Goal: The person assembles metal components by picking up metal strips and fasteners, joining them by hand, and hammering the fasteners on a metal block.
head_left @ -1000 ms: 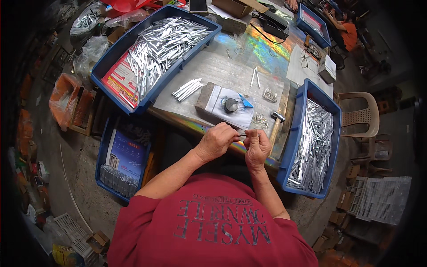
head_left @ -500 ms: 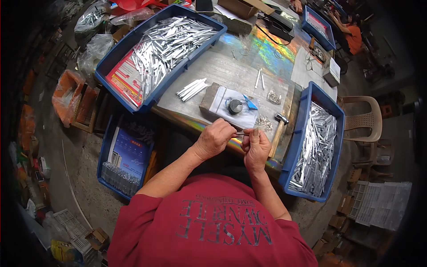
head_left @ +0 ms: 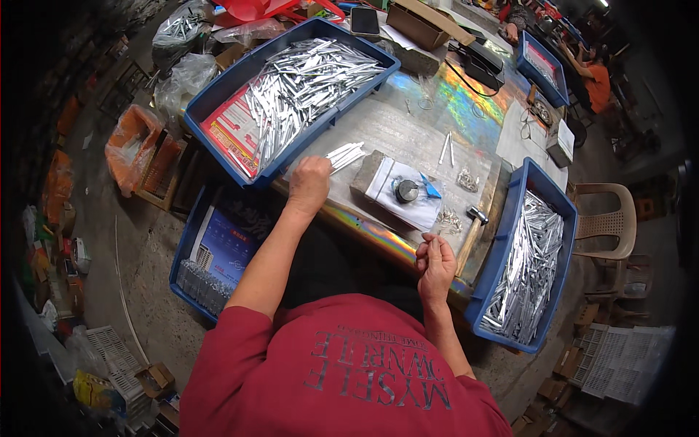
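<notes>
My left hand (head_left: 310,183) is at the near left ends of a small bundle of slim silver rods (head_left: 345,157) lying on the table. Its fingers are curled, and their tips are hidden. My right hand (head_left: 436,266) is raised over the table's near edge, thumb and fingers pinched together; whatever is between them is too small to make out. Between the hands, a paper-topped block (head_left: 371,175) bears a small dark round pot (head_left: 406,191) and a blue scrap (head_left: 429,187). Small metal pieces (head_left: 449,221) lie close beyond my right hand.
A blue tray (head_left: 290,162) heaped with silver pieces stands at the left, another blue tray (head_left: 477,295) at the right. Beside the right tray lies a hammer (head_left: 476,215). Two rods (head_left: 446,148) lie farther back. A plastic chair (head_left: 610,218) stands beyond. Other people sit at the far right.
My hands were together around a thin piece at the table edge. The left has moved away to the rod bundle; the right stays near the edge, still pinched. The whole view has shifted slightly.
</notes>
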Demonstrator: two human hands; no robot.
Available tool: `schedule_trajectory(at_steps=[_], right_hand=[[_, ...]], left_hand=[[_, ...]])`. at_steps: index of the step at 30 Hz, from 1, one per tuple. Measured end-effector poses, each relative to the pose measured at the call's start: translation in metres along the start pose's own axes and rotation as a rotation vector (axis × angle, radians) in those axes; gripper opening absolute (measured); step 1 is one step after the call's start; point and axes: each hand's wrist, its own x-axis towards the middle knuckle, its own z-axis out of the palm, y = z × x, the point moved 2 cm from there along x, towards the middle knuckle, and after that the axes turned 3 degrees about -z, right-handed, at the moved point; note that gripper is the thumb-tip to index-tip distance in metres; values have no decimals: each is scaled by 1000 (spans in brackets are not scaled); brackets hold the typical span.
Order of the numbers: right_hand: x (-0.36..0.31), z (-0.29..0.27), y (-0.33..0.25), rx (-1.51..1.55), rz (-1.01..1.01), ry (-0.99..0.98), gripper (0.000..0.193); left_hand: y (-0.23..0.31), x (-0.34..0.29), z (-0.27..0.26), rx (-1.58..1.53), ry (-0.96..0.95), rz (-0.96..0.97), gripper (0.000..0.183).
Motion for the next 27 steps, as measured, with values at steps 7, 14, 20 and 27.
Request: schedule_trajectory(at_steps=[7,14,20,27], right_hand=[[-2,0,1,-24,-3,-39,19],[-3,-1,5,-30,8,-24,18],[-2,-3,9,-49,27,-40,21],[-3,-6,8,-50,33,-14,19]], left_hand=[[-3,7,13,124,-23,18,5],[-5,7,13,138,-21,-16,2],[12,14,-28,45,73,16,7],[-58,43,-80,175,0,-160,12]])
